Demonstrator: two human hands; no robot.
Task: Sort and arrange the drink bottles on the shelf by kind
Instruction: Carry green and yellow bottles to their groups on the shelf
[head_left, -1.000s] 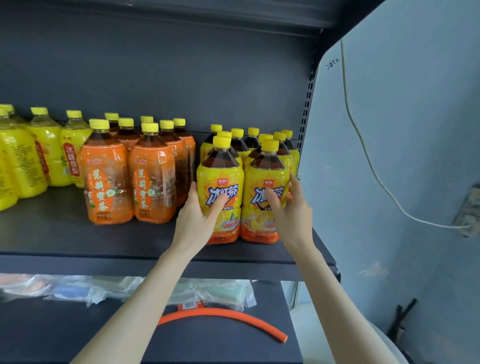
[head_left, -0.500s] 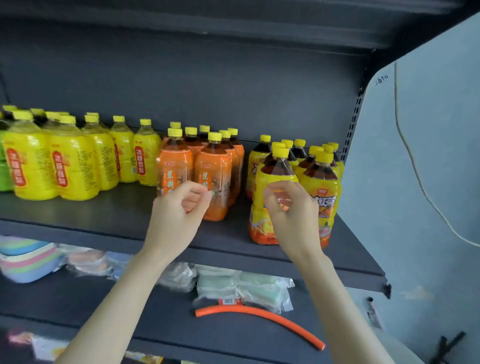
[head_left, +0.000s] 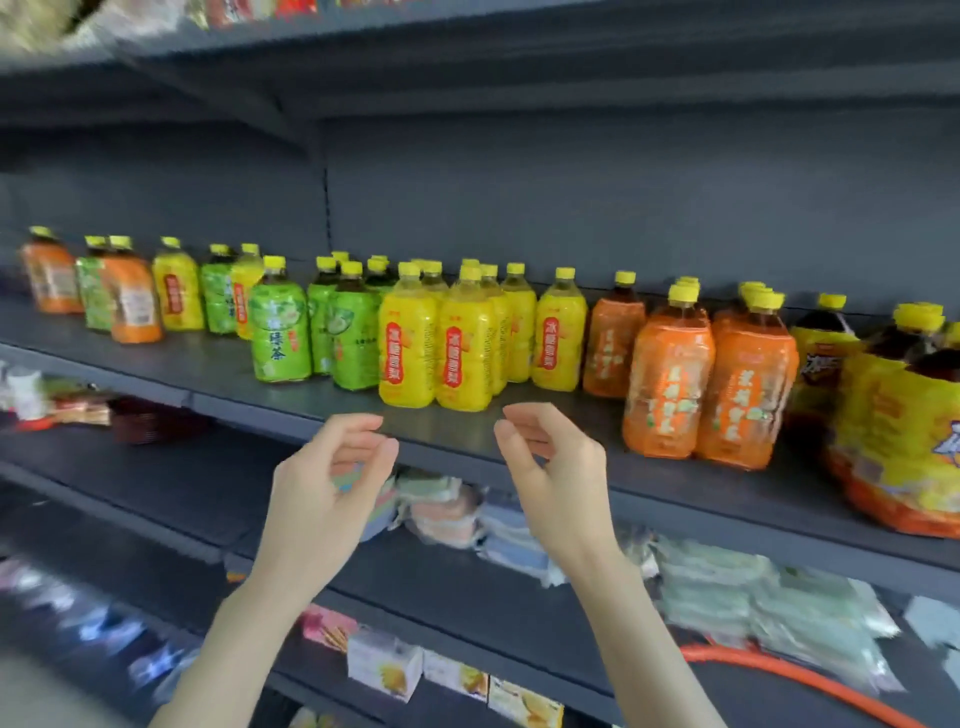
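Bottles with yellow caps stand in groups along the dark shelf (head_left: 519, 452). From the right: yellow-and-orange iced tea bottles (head_left: 904, 431), orange bottles (head_left: 670, 374), yellow bottles (head_left: 462, 358), green tea bottles (head_left: 280, 338). At the far left, orange (head_left: 132, 304), green (head_left: 93, 293) and yellow (head_left: 179, 293) bottles stand mixed together. My left hand (head_left: 327, 493) and my right hand (head_left: 558, 478) hover in front of the shelf edge, below the yellow bottles. Both hold nothing, fingers loosely curled.
A lower shelf holds packs of sponges or cloths (head_left: 441, 514) and an orange hose (head_left: 805, 680). Small boxes (head_left: 384, 665) sit on the shelf below that. An upper shelf (head_left: 467, 62) overhangs the bottles.
Both hands have let go of the iced tea bottles and pulled back. The view has swung left, bringing the green and mixed bottles into sight.
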